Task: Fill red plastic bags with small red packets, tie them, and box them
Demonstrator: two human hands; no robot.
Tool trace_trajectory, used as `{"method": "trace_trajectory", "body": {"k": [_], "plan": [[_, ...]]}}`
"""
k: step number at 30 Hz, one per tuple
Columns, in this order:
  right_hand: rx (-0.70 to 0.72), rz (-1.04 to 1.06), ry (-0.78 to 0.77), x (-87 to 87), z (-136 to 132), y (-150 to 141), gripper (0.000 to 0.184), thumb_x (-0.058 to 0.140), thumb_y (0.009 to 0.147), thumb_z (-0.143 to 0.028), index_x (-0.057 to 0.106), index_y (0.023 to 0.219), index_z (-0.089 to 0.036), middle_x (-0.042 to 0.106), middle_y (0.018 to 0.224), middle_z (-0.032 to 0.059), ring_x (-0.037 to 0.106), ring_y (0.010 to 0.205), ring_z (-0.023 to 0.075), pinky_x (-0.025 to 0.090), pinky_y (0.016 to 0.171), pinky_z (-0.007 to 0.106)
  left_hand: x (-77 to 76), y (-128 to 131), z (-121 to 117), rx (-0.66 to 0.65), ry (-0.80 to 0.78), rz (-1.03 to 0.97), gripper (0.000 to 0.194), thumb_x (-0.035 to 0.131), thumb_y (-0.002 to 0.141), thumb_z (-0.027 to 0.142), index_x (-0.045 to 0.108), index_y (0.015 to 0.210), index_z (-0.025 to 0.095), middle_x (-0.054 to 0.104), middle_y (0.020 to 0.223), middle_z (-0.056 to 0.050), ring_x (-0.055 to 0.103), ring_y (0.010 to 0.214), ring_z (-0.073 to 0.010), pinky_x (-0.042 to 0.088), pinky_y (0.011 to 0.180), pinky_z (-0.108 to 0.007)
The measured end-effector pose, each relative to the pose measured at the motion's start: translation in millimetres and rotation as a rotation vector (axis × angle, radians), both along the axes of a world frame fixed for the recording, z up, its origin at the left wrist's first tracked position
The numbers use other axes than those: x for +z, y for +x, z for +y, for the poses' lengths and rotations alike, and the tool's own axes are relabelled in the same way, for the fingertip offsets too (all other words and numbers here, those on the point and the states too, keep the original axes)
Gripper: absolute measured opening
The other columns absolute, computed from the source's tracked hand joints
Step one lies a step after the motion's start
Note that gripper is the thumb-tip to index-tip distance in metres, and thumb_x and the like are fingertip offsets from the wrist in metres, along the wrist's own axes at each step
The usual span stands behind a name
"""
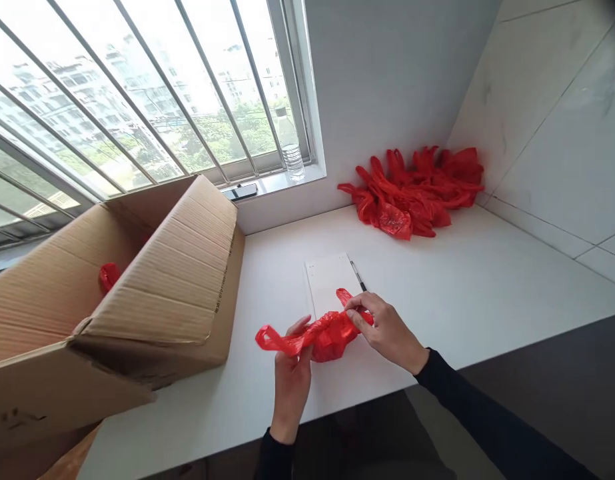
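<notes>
A crumpled red plastic bag (330, 337) is stretched between my two hands, above the near part of the white table. My left hand (293, 373) grips its left part from below, and a looped handle sticks out to the left past the fingers. My right hand (382, 327) pinches the bag's right end between thumb and fingers; another loop stands up beside the fingertips. Just behind the bag lies a white notepad (332, 273), its near part hidden by the bag. A pen (358, 275) rests along the pad's right edge.
To the left stands an open cardboard box (172, 267) with something red (108, 277) inside. A heap of red plastic bags (412, 190) lies against the back wall. On the sill of the barred window are a water bottle (290, 150) and a phone (240, 192).
</notes>
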State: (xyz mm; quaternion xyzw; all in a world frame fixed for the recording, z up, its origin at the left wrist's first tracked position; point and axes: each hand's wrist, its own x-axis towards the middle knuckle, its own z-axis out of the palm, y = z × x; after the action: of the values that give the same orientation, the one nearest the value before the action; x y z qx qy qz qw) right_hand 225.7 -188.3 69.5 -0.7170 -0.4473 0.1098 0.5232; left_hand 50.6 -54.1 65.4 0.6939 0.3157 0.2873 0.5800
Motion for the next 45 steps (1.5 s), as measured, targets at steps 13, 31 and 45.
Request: {"method": "trace_trajectory", "body": {"k": [13,31,45], "plan": [[0.017,-0.241,-0.056,-15.8,20.8,-8.8,0.011,0.064,0.095,-0.013,0.06,0.103,-0.02,0.068,0.101,0.0056,0.06,0.098,0.0275,0.045,0.095,0.049,8.3,12.0,9.0,-0.096,-0.049,0.061,0.037,0.073,0.09,0.047,0.076,0.117,0.022,0.076,0.119,-0.01,0.07,0.109,-0.0289,0.057,0.09,-0.038],[0.014,-0.03,-0.184,7.1,2.5,4.2,0.01,0.05,0.102,-0.017,0.052,0.101,-0.026,0.062,0.107,0.002,0.057,0.098,0.0226,0.049,0.084,0.04,13.7,10.4,35.5,-0.15,-0.091,0.077,0.039,0.066,0.094,0.05,0.066,0.127,0.028,0.064,0.137,-0.009,0.063,0.12,-0.0274,0.056,0.092,-0.035],[0.011,0.142,-0.231,5.8,13.1,10.9,0.015,0.044,0.107,-0.032,0.056,0.098,-0.028,0.063,0.096,0.0023,0.057,0.088,0.0236,0.048,0.073,0.04,33.4,23.2,46.5,-0.19,-0.167,0.181,0.025,0.061,0.099,0.049,0.063,0.097,0.024,0.067,0.094,-0.002,0.06,0.085,-0.0182,0.05,0.076,-0.028]]}}
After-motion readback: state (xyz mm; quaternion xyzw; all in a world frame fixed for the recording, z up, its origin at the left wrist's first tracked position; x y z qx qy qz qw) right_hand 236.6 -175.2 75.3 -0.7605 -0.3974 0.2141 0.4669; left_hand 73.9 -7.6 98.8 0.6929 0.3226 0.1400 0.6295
